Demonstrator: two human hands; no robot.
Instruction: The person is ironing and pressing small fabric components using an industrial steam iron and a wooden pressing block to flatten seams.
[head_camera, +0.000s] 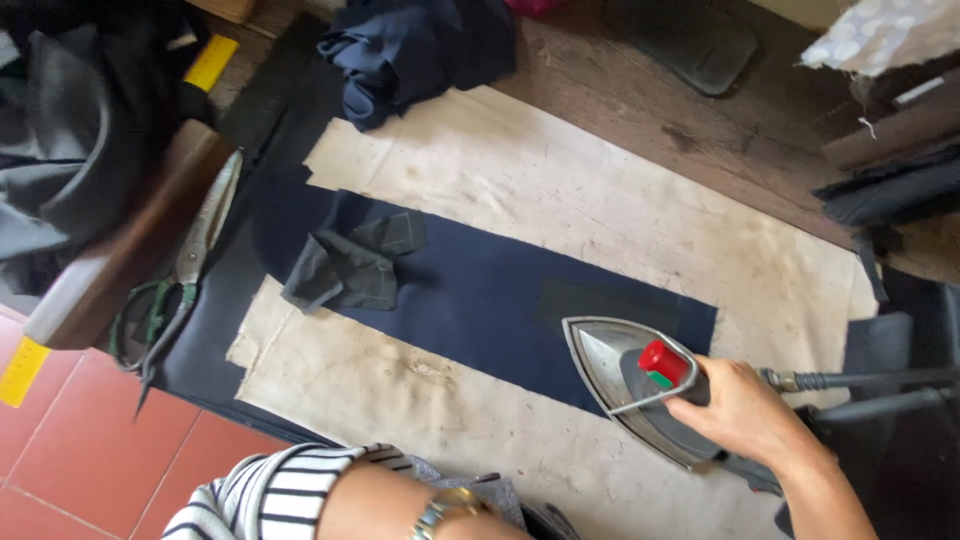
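The right hand (745, 410) is at the near right of the scene, and its fingers are closed around the dark handle of a grey electric iron (625, 375). The iron has a red knob on top and its pointed tip looks to the far left. It stands on the right end of a long navy blue cloth strip (500, 295), which lies across a stained cream pressing cloth (600, 200) on the wooden bench (690, 115). A small dark folded piece (350, 265) rests on the left part of the strip. Of the left hand only the forearm with a gold wristwatch (445, 510) and a striped sleeve shows at the near edge, so I cannot tell how its fingers are. Large scissors (190, 260) lie at the left, beside a yellow ruler (210, 62). A crumpled navy garment (420, 50) lies far behind.
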